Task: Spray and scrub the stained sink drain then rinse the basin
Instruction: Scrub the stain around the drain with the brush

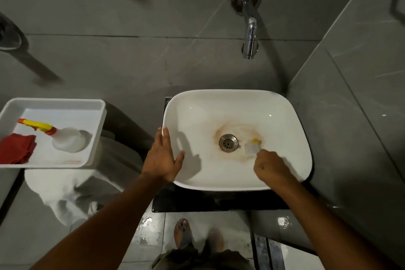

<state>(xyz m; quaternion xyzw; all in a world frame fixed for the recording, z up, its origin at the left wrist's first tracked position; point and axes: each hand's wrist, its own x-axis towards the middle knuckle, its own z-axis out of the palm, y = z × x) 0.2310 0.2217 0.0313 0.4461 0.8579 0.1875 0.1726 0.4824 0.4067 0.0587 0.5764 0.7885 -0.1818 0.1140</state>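
Note:
The white sink basin (285,133) has a metal drain (228,142) ringed by a brown-orange stain (219,132). My right hand (270,165) is closed on a small scrub brush (252,146) with white bristles and a yellow tip, pressed on the basin floor just right of the drain. My left hand (163,156) lies flat with fingers spread on the basin's left rim. A white spray bottle (65,139) with a yellow and red trigger lies on its side in a white tray (96,116) to the left.
A red cloth (16,149) lies in the tray beside the bottle. A chrome wall tap (249,35) hangs above the basin's back edge, with no water visible. Grey tiled walls close in behind and on the right. A white toilet (65,190) stands below the tray.

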